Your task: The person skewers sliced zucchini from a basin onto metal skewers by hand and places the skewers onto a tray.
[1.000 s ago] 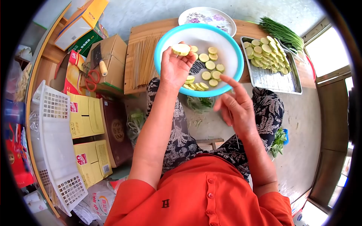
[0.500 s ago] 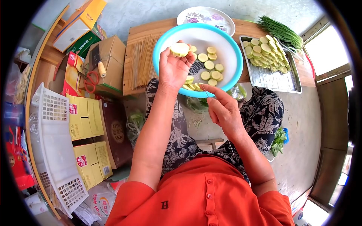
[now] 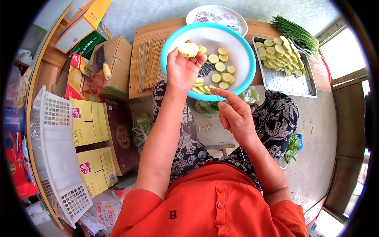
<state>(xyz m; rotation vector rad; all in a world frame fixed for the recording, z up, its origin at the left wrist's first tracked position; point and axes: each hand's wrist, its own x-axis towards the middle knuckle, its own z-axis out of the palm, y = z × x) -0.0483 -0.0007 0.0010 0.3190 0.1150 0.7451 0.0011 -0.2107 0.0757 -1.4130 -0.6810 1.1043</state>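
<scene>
Table (image 3: 258, 30): wooden, under blue-rimmed basin (image 3: 252, 59)
Left hand (image 3: 182, 75): curled round pale slice (image 3: 188, 49)
Right hand (image 3: 237, 117): pinching thin stick (image 3: 242, 153)
Handling: slice likely light, slick, breakable; grip its rim

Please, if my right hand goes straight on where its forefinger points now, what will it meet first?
Your right hand would probably meet the zucchini slices at the basin's near left side. Height is unclear; it might pass above them.
</scene>
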